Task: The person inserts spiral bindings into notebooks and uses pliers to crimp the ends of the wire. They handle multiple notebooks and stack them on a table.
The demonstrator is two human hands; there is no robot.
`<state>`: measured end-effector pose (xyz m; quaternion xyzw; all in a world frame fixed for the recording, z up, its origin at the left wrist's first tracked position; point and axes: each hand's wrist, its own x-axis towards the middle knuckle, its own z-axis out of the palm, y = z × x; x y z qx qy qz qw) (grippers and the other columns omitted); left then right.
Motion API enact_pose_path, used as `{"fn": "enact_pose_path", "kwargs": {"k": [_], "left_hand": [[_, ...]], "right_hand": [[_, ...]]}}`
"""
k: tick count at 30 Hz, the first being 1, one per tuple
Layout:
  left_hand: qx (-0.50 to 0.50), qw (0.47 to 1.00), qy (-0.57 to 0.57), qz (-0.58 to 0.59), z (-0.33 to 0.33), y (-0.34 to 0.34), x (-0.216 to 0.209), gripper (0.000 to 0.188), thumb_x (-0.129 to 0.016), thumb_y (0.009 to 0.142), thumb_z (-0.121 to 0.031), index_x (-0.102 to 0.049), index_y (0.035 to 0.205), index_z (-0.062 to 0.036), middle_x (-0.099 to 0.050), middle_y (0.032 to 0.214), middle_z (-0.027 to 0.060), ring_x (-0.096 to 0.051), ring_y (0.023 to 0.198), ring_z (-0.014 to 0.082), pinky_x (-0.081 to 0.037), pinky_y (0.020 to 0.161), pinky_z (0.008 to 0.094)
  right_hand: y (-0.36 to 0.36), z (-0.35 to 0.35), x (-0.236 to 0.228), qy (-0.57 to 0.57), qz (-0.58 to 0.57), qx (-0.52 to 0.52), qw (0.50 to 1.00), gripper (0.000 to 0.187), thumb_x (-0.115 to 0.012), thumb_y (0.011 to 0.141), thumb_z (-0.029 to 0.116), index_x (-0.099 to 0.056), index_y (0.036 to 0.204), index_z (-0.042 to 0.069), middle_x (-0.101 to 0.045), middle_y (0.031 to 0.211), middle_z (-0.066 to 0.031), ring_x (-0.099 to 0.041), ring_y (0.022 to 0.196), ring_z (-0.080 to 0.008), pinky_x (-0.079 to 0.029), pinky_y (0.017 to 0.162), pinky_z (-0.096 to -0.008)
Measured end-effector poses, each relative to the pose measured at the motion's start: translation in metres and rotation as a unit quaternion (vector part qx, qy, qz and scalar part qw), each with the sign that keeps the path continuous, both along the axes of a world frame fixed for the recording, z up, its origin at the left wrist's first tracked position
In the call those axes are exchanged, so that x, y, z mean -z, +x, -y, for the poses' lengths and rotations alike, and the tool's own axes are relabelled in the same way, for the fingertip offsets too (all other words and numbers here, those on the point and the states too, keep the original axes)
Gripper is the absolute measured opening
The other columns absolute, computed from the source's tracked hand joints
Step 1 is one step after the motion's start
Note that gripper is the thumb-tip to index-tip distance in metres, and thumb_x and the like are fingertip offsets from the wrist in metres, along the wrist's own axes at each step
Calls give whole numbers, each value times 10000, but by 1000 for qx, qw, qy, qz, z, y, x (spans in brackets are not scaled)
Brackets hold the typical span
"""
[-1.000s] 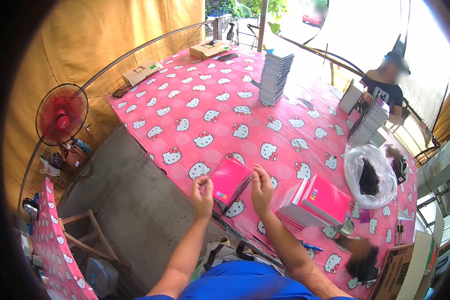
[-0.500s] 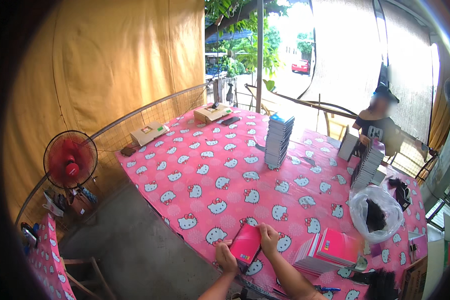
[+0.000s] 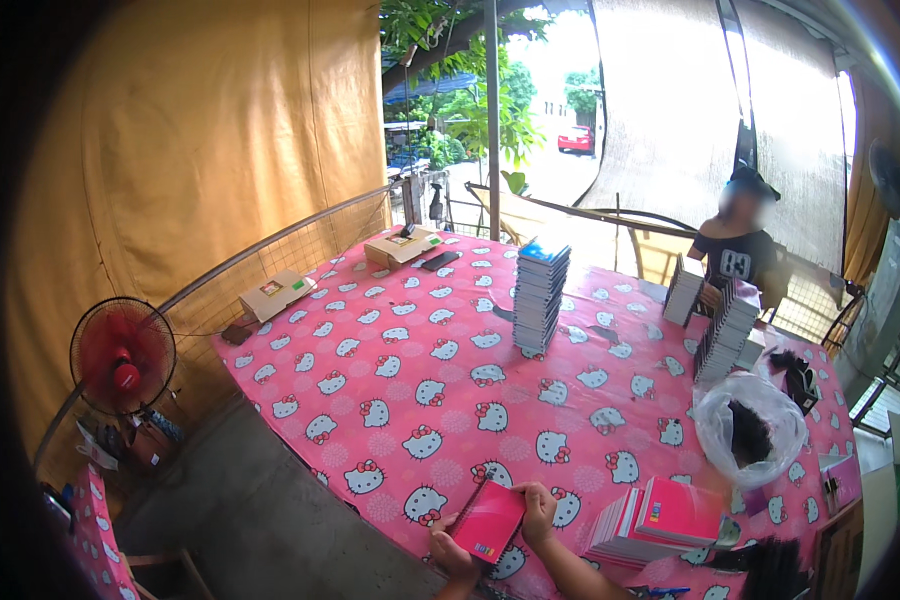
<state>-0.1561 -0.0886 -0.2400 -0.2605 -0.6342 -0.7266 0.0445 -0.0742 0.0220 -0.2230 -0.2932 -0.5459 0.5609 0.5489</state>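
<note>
Open tablecloth point(image 3: 400, 400) ahead; notebook pile point(image 3: 655, 520) blocks right.

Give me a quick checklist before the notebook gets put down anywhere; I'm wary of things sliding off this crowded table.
1. Both hands on the pink notebook: ok; left hand holds its lower edge, right hand its right edge.
2. Notebook closed: ok, cover flat.
3. Pile of pink notebooks to the right stable: cannot tell; the top one sits skewed.
4. Bare tablecloth in front of the hands: ok.
5. Tall stack mid-table out of the way: ok, well beyond the hands.
6. Other person's hands away from this spot: ok, far side of the table.
</note>
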Motion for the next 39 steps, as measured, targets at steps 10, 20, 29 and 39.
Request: {"fn": "enact_pose_path", "kwargs": {"k": [10,20,29,39], "left_hand": [[19,999,-16,21,0,5,-14,666,-173,1011,-485,-574,929,40,-574,896,157,-566,857,272,-439,839,394],[6,998,54,43,-6,10,-19,649,-193,1020,-462,-551,1012,79,-575,914,179,-560,847,271,-453,833,404],[107,989,-90,-48,15,-12,18,614,-245,1014,-454,-472,1162,97,-545,1136,225,-545,1048,293,-432,907,429],[255,816,61,516,41,14,-35,675,-553,868,-571,-467,1303,-61,-542,1256,94,-519,1140,255,-383,1010,429]], "right_hand": [[2,0,-9,30,38,5,999,478,-423,999,406,-652,981,-12,-652,890,-73,-578,831,-129,-461,752,-266],[4,-2,1,18,45,-7,999,560,-378,1005,434,-651,973,-53,-673,869,-89,-615,826,-142,-489,758,-276],[3,4,6,1,31,-23,999,595,-370,998,473,-637,1027,-58,-664,924,-107,-618,865,-155,-491,788,-288],[20,11,15,-110,-92,-86,986,645,-393,969,534,-507,1225,-46,-603,1123,-114,-582,998,-176,-451,884,-303]]}}
